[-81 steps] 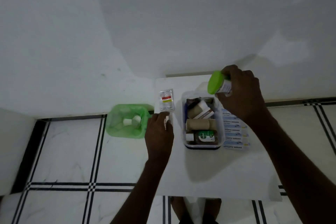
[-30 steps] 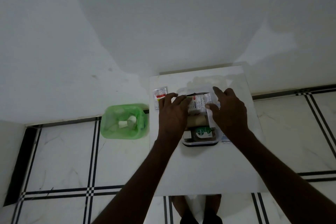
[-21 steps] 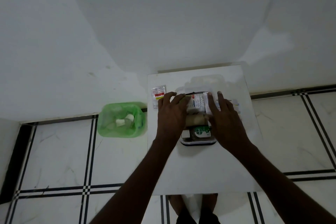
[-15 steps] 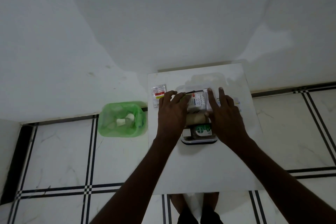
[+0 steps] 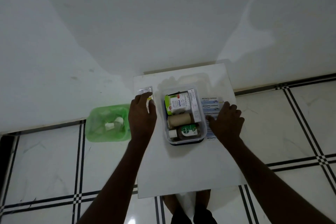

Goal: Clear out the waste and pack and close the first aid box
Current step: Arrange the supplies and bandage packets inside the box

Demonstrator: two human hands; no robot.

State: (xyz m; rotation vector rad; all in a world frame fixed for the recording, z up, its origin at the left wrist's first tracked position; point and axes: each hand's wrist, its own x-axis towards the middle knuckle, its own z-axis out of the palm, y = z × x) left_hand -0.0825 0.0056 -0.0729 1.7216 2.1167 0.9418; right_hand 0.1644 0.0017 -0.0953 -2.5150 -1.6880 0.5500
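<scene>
1. The first aid box, a clear tub with a dark base, stands open on the white table, roughly at the table's middle.
2. Inside the box, at its far end, lie a green-edged packet and a pack of cotton buds; a white carton stands along the box's right wall.
3. Nearer than these a tan bandage roll lies across the box, and nearest of all a brown bottle with a green label lies on its side, its white cap pointing to the box's left wall.
4. Left of the box, the left hand rests palm down on the table, its fingertips pressing a small foil sachet; whether it has gripped the sachet I cannot tell.
5. Right of the box, the right hand lies flat, fingers spread and loose, on a strip of antiseptic bandages, clasping nothing.
6. Farther left of the box, off the table on the tiled floor, sits a green-lined bin with white scraps in it.
</scene>
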